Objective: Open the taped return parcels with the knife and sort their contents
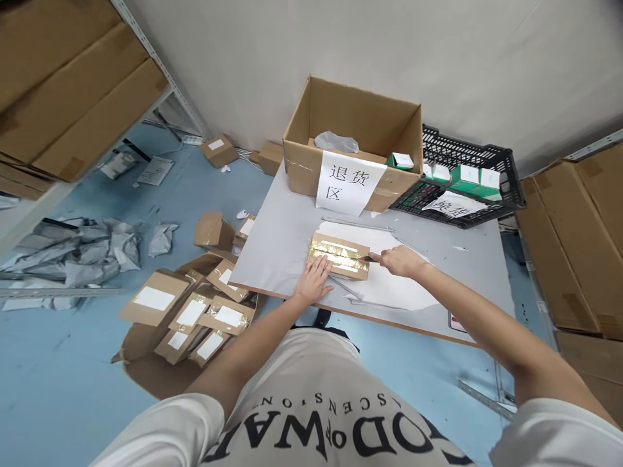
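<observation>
Two hands work one taped parcel [341, 255] on the surface [287, 227]. Your left hand [315, 279] presses flat and unclenched on its near corner; your right hand [400, 261] grips a red-tipped cutter [366, 258] at its right end.

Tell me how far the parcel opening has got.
Done: some green boxes already sit in the black crate, and emptied grey bags lie on the floor. In hand: the left hand presses the taped parcel flat on the table, while the right hand holds a red-tipped cutter at its end. Left: a pile of sealed labelled parcels on the floor.
</observation>
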Action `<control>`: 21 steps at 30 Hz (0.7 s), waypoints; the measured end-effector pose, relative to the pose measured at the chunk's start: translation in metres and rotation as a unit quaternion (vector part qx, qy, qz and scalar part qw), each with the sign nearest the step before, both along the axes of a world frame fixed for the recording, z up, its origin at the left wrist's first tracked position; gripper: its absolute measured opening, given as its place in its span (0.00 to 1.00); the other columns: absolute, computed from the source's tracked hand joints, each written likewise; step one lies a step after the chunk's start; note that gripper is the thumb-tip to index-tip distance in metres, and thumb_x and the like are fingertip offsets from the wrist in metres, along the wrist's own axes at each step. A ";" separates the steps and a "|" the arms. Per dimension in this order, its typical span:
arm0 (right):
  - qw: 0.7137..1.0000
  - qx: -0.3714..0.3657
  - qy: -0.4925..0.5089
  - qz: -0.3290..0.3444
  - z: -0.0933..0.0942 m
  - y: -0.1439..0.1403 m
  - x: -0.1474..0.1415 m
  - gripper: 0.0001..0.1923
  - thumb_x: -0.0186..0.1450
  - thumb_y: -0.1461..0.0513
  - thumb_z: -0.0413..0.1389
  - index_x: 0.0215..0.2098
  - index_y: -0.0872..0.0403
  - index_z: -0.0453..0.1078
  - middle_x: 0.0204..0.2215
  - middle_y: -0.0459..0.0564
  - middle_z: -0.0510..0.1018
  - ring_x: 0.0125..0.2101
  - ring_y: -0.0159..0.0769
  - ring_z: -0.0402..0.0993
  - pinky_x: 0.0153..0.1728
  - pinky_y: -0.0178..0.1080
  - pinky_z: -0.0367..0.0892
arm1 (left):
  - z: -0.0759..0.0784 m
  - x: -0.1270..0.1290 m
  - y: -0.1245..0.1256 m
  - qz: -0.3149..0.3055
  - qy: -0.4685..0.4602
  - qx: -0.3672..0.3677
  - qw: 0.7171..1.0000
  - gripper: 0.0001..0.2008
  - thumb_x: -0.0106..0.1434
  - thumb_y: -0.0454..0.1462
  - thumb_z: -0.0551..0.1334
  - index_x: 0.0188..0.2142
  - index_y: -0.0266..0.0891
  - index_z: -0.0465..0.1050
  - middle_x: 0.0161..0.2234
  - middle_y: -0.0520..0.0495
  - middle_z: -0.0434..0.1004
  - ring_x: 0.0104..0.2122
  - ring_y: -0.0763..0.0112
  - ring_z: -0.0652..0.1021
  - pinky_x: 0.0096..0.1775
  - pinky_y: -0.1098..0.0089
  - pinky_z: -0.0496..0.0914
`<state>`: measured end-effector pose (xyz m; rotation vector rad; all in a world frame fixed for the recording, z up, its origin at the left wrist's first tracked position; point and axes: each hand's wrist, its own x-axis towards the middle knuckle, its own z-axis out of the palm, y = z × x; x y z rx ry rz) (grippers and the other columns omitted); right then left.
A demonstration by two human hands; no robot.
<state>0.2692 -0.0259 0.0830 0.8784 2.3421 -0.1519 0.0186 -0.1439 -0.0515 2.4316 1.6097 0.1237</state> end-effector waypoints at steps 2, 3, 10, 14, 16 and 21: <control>1.000 0.000 0.000 -0.012 0.000 -0.002 0.017 0.24 0.66 0.63 0.45 0.60 0.47 0.57 0.36 0.58 0.78 0.33 0.44 0.76 0.31 0.39 0.59 | 0.001 0.000 -0.001 -0.002 0.003 -0.001 1.000 0.41 0.61 0.50 0.54 0.66 0.34 0.39 0.67 0.38 0.41 0.65 0.55 0.43 0.62 0.53 0.45; 1.000 0.001 -0.001 -0.020 0.000 -0.004 0.025 0.24 0.66 0.63 0.45 0.60 0.47 0.58 0.36 0.57 0.78 0.32 0.43 0.76 0.30 0.38 0.59 | 0.002 0.000 -0.001 -0.002 0.004 -0.002 1.000 0.41 0.61 0.50 0.54 0.66 0.34 0.39 0.67 0.37 0.41 0.65 0.55 0.44 0.62 0.53 0.45; 0.999 -0.003 0.008 -0.052 -0.005 -0.022 0.069 0.25 0.66 0.62 0.44 0.61 0.45 0.55 0.38 0.55 0.78 0.29 0.40 0.74 0.27 0.37 0.55 | 0.002 -0.001 0.000 -0.010 0.009 -0.006 1.000 0.39 0.62 0.50 0.53 0.66 0.34 0.42 0.66 0.38 0.41 0.65 0.55 0.44 0.62 0.53 0.45; 0.998 -0.002 0.023 -0.066 -0.009 -0.028 0.086 0.25 0.67 0.61 0.43 0.63 0.44 0.52 0.39 0.55 0.77 0.30 0.40 0.74 0.27 0.36 0.55 | 0.004 -0.002 0.000 -0.019 0.018 -0.006 1.000 0.40 0.61 0.51 0.54 0.66 0.33 0.43 0.66 0.37 0.41 0.65 0.55 0.44 0.62 0.53 0.45; 0.997 0.000 0.017 -0.077 -0.011 -0.033 0.098 0.25 0.67 0.61 0.42 0.63 0.43 0.52 0.39 0.54 0.77 0.30 0.40 0.74 0.27 0.37 0.56 | 0.005 -0.003 0.002 -0.021 0.023 -0.005 1.000 0.40 0.61 0.51 0.54 0.66 0.33 0.43 0.66 0.37 0.41 0.65 0.55 0.44 0.62 0.54 0.45; 0.989 0.020 0.021 -0.143 -0.021 -0.055 0.125 0.25 0.69 0.57 0.40 0.64 0.42 0.49 0.39 0.52 0.77 0.31 0.41 0.74 0.26 0.37 0.57 | 0.007 -0.004 0.004 -0.029 0.025 -0.001 0.999 0.40 0.61 0.52 0.53 0.66 0.33 0.43 0.66 0.37 0.43 0.65 0.55 0.45 0.62 0.54 0.45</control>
